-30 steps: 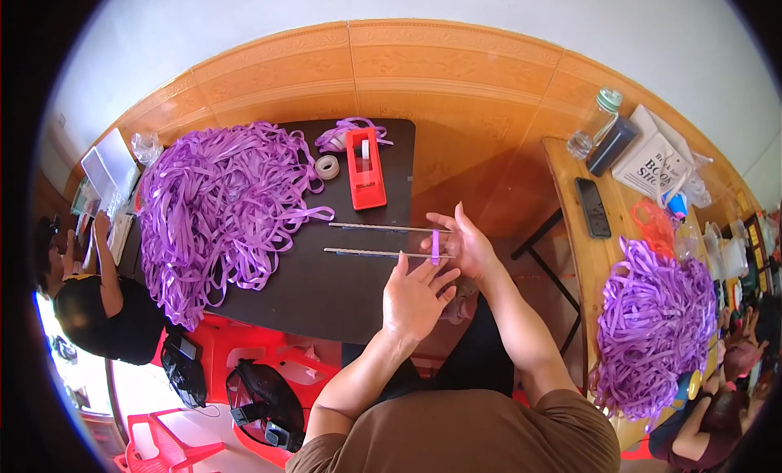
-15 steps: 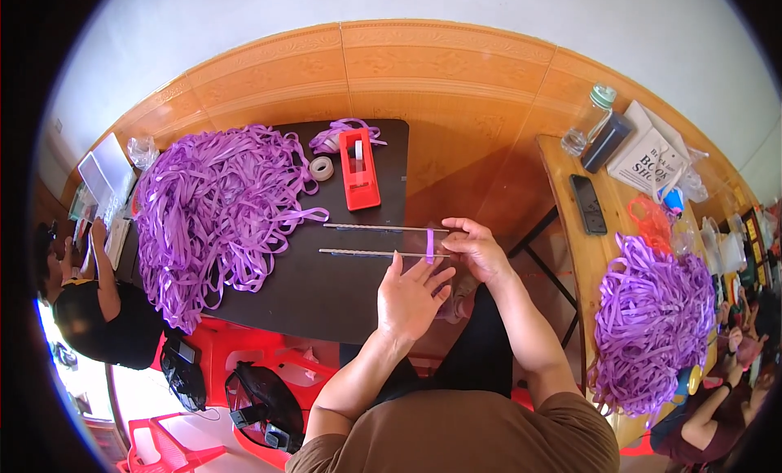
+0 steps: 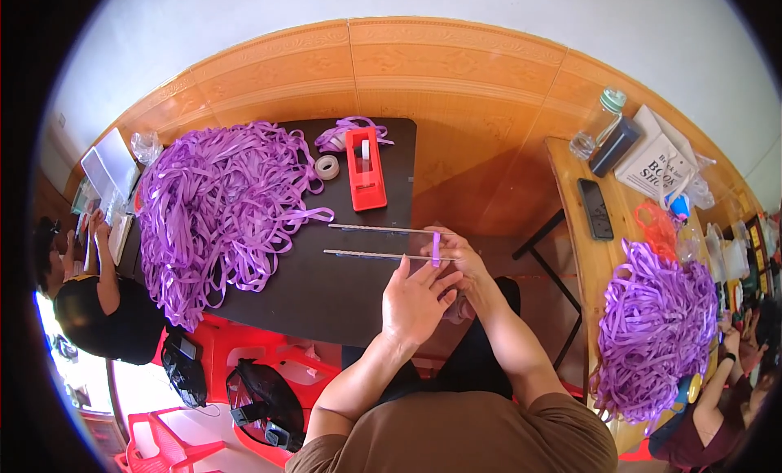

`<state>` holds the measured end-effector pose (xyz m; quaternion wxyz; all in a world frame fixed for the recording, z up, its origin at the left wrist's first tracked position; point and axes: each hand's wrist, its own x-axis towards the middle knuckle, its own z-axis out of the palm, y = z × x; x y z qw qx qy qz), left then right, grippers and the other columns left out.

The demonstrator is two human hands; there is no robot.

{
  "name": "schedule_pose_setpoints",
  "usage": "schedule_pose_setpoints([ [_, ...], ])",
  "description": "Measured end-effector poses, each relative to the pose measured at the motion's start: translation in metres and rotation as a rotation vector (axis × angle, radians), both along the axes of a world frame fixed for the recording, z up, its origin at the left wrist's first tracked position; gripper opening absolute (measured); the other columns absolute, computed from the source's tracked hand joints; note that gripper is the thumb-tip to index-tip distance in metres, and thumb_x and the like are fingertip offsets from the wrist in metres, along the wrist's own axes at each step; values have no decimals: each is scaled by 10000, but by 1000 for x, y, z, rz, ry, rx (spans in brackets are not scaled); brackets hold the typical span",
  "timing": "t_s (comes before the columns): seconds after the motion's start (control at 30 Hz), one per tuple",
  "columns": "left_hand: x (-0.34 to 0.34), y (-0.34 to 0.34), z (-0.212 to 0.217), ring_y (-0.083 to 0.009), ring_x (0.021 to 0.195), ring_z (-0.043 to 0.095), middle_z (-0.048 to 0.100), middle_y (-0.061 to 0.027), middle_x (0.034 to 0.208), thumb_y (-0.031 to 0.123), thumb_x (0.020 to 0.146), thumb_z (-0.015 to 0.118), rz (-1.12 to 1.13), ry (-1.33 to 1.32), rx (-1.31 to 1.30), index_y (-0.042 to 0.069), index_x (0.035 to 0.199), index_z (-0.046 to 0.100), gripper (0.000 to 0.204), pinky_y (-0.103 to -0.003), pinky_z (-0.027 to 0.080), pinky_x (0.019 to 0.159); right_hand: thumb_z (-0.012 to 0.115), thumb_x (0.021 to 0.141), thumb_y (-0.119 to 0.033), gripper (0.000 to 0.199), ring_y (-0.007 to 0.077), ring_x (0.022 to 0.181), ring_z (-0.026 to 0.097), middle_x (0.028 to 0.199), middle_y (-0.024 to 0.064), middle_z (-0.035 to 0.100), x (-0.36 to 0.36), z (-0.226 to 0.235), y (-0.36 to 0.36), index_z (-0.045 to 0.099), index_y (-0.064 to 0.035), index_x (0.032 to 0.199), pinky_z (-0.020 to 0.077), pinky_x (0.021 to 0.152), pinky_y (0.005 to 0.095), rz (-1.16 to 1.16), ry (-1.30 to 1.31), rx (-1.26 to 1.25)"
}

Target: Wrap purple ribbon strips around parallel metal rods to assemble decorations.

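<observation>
Clock centred on the purple band (image 3: 436, 249), which spans two slender rods (image 3: 375, 227) near their three-o'clock ends, beyond the tabletop's edge. Left hand (image 3: 411, 306) just below, at seven, palm up, its fingers spread apart. Right hand (image 3: 466, 265) beside the band, at four; we cannot tell whether its fingers pinch the ribbon.

Risks, as we judge them: the band sits near the rod ends, so a careless tug toward three could slide it off. Uneven pressure could skew the rods and twist the ribbon; we cannot see what holds them.

Dark tabletop (image 3: 309, 298): heaped purple ribbon (image 3: 216, 221) at nine, tape roll (image 3: 327, 167) at ten, red tape dispenser (image 3: 366, 192) at eleven. Wooden tabletop (image 3: 564, 168): bottle (image 3: 586, 139) at two, phone (image 3: 595, 208) toward three, second ribbon heap (image 3: 660, 335) at four. Brown tiled wall (image 3: 448, 74) at twelve; red chairs (image 3: 167, 444) around eight.
</observation>
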<state>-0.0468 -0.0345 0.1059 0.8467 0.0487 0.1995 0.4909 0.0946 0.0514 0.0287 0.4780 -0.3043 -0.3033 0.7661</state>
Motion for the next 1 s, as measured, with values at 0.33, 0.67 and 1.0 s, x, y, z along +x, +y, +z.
schedule_pose_setpoints([
  [0.33, 0, 0, -2, -282, 1138, 463, 469, -121, 1234, 540, 924, 383, 20, 8, 12, -54, 1255, 437, 682, -367, 356, 885, 684, 789, -58, 525, 203, 816, 659, 897, 135, 659, -20, 2, 4, 472, 0, 1266, 555, 710, 289, 72, 266, 50],
  [0.67, 0, 0, -3, -287, 1162, 447, 446, -127, 1276, 539, 925, 390, -1, 6, 10, -62, 1287, 408, 702, -353, 362, 880, 563, 907, -134, 344, 210, 779, 612, 892, 118, 629, 1, -10, 1, 506, -20, 1226, 514, 692, 325, -220, -54, -108],
  [1.0, 0, -1, 2, -278, 1186, 434, 432, -135, 1311, 539, 925, 384, -2, 13, 30, -65, 1294, 402, 708, -350, 349, 895, 456, 949, -473, 517, 244, 844, 597, 933, 136, 603, 2, 45, -14, 437, -99, 1305, 489, 753, 363, -30, 136, -180],
])
